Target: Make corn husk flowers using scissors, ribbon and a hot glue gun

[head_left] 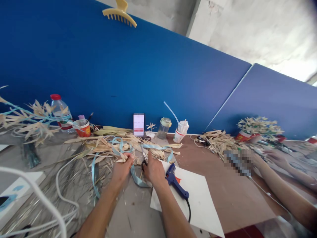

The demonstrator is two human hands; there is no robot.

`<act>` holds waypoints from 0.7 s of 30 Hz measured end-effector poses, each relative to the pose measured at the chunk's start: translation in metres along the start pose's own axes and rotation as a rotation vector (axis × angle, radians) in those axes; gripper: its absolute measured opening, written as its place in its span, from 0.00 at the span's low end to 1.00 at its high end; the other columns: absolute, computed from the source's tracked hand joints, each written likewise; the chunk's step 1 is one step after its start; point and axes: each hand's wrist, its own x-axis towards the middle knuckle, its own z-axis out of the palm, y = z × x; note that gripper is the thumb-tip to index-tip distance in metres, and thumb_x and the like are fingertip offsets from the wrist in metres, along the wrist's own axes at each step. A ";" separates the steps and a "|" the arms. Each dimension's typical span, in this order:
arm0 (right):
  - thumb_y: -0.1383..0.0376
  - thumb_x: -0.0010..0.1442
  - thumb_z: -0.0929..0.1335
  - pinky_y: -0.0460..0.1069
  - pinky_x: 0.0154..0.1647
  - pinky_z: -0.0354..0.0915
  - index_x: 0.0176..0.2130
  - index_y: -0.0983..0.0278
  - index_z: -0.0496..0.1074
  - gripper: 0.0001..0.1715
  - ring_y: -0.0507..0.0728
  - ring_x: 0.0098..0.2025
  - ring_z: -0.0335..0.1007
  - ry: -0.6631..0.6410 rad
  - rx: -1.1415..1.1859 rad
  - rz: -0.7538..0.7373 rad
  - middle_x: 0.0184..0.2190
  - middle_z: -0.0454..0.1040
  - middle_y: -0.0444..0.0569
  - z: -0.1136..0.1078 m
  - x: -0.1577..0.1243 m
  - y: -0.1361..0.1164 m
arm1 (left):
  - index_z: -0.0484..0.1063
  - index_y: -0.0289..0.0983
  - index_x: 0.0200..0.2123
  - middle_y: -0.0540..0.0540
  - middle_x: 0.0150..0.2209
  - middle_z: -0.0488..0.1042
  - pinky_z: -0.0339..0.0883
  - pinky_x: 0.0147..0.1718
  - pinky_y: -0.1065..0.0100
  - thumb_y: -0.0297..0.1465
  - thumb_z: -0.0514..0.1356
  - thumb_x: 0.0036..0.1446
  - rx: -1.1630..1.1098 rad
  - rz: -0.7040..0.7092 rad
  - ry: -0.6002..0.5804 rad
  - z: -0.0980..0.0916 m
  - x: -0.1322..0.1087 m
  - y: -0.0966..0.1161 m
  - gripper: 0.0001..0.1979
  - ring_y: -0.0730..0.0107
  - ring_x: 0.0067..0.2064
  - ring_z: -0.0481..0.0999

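Note:
My left hand (123, 169) is closed, fingertips pinching a pale dried husk piece (122, 160). Light blue ribbon (138, 181) loops down between my hands; whether the left fingers also grip it I cannot tell. In my right hand (155, 171) are small scissors with black handles (143, 164), their blades pointing away from me near the left fingertips. Just beyond both hands lies a loose heap of dried husks (101, 143) with more blue ribbon curled over it. A blue glue gun (177, 183) rests on a white sheet (198, 195), right of my right hand.
Behind the husks stand a lit phone (138, 125), a glass jar (164, 128) and a paper cup (179, 135). Farther left are a red-capped bottle (60, 112), a red cup (83, 129) and white cables (58, 178). Another person's arm (279, 186) reaches in at right.

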 end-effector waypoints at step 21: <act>0.65 0.60 0.63 0.53 0.39 0.66 0.46 0.68 0.74 0.17 0.65 0.45 0.74 -0.008 -0.143 0.023 0.41 0.77 0.64 0.004 0.000 -0.017 | 0.69 0.41 0.24 0.51 0.21 0.71 0.64 0.28 0.67 0.39 0.55 0.47 0.289 0.235 0.071 -0.002 -0.002 0.002 0.09 0.66 0.25 0.70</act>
